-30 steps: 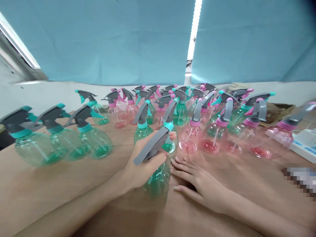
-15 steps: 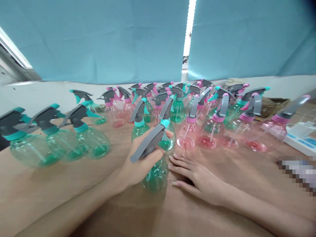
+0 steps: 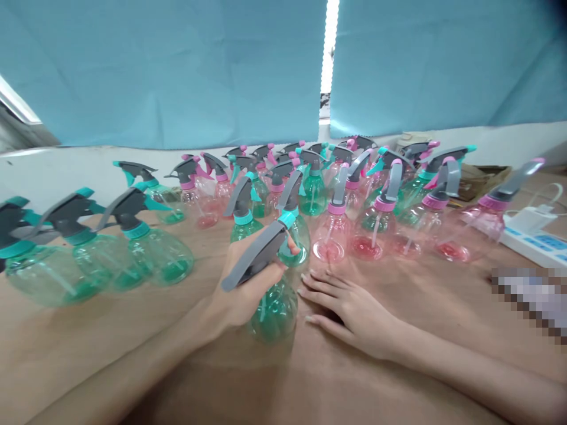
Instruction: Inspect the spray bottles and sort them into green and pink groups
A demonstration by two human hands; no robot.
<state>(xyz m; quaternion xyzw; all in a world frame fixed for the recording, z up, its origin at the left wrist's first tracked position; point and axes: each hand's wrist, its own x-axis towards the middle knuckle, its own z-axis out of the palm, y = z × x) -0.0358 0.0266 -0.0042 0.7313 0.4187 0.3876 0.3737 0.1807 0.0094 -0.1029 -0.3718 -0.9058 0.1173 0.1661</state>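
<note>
My left hand (image 3: 243, 283) is wrapped round the neck of a green spray bottle (image 3: 273, 314) with a grey and turquoise trigger head. The fingers hide its collar, and its clear green body shows below them. Flat on the table, fingers stretched out, lies my right hand (image 3: 349, 307), just to the right of that bottle and holding nothing. Right behind the held bottle stand two more green spray bottles, one of them (image 3: 243, 223) partly covered by my left hand. A pink spray bottle (image 3: 328, 239) is beyond my right fingertips.
Several green spray bottles (image 3: 162, 257) stand on the left of the brown table (image 3: 212, 383). Pink ones (image 3: 469, 233) line the right, and a mixed crowd fills the back. A white power strip (image 3: 538, 245) and a blurred-out flat object (image 3: 531, 298) lie at right. A blue curtain (image 3: 186, 71) hangs behind.
The view has shifted slightly, so most things sit a little further left in it. My left hand keeps its hold on the green spray bottle, and my right hand still rests flat.
</note>
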